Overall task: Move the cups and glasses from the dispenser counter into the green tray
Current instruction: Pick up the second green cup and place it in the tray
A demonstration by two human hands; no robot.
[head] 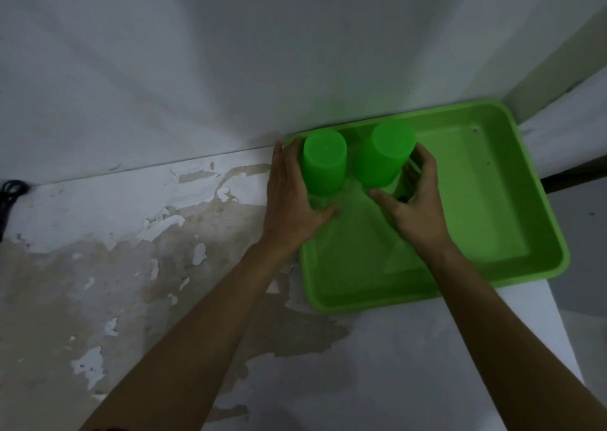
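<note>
Now both hands are in the green tray (492,200), over at three o'clock on the worn white counter (131,233). The left hand (292,197) curls round the left green cup (323,164), upside down at the tray's ten o'clock corner. The right hand (415,200) grips the right green cup (386,156), also inverted and tilted, just beside the first. Both cups stand inside the tray, near the wall (230,69).

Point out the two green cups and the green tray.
left green cup (323,164), head view, on its side wall
right green cup (384,158), head view, on its side wall
green tray (486,200), head view, on its bare floor
</note>
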